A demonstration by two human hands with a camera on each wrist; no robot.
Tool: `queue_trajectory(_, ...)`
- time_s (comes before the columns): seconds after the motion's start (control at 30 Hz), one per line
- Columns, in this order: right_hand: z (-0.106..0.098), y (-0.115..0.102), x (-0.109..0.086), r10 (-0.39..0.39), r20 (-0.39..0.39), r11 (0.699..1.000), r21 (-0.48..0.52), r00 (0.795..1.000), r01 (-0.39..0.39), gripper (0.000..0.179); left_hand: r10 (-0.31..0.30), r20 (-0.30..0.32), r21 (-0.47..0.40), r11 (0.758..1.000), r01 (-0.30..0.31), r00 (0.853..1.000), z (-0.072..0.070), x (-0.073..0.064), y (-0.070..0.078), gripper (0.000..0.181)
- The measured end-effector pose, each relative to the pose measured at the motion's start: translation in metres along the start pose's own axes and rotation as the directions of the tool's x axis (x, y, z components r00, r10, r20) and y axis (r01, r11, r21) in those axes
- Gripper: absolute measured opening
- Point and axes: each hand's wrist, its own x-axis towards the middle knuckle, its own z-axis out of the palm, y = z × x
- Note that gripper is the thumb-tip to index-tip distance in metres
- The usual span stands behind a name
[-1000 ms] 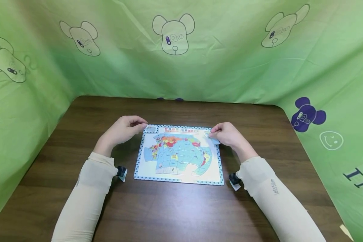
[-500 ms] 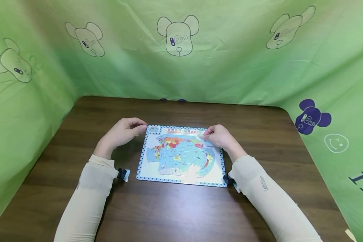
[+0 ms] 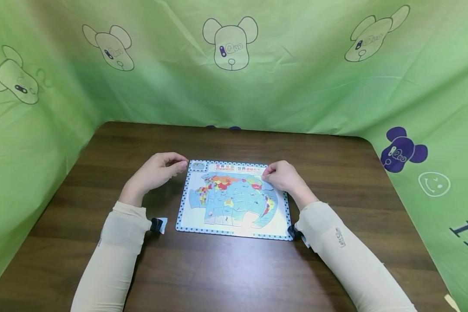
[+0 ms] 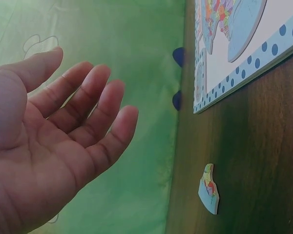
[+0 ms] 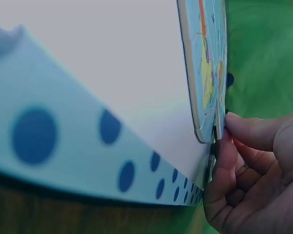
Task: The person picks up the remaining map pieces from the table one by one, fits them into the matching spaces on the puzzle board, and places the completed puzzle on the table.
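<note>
So, the puzzle piece [image 5: 220, 126] is pinched between the thumb and fingers of the right hand [image 3: 282, 177], over the map's far right part; it's nearly edge-on, so can't tell its long axis. The map board [image 3: 195, 218] lies flat on the tabletop [image 3: 218, 277], long axis left to right, heading [image 3: 237, 168] on the far side. 世界 reads twice up there; smaller print's too tiny. The left hand [image 3: 154, 173] is just beside the far left corner, fingers loosely bent, slightly apart. A loose piece [image 4: 209, 190] lies near that corner. Right sleeve [image 3: 347, 242] reads like "LetsSlim"; green curtain [image 3: 296, 95] shows "IN", cut off.
</note>
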Motion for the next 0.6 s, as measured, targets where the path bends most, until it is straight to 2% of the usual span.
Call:
queue_trajectory(0.2, -0.0008, 0.0003, -0.0004, 0.001, -0.011, 1.000, 0.003, 1.000, -0.001, 0.010, 0.019, -0.006, 0.004, 1.000, -0.019, 1.000, -0.0006, -0.0013, -0.0018, 0.046)
queue_trajectory(0.4, -0.0021, 0.0004, -0.0012, -0.010, -0.008, 1.000, 0.014, 1.000, 0.010, 0.014, 0.039, -0.003, -0.007, 0.999, -0.039, 0.999, -0.0015, -0.0024, -0.0016, 0.036)
queue_trajectory(0.6, -0.0032, 0.0023, -0.0023, -0.015, -0.001, 1.000, 0.022, 1.000, 0.015, 0.017, 0.032, -0.002, -0.007, 0.999, -0.032, 0.999, -0.0006, -0.0021, -0.0006, 0.036)
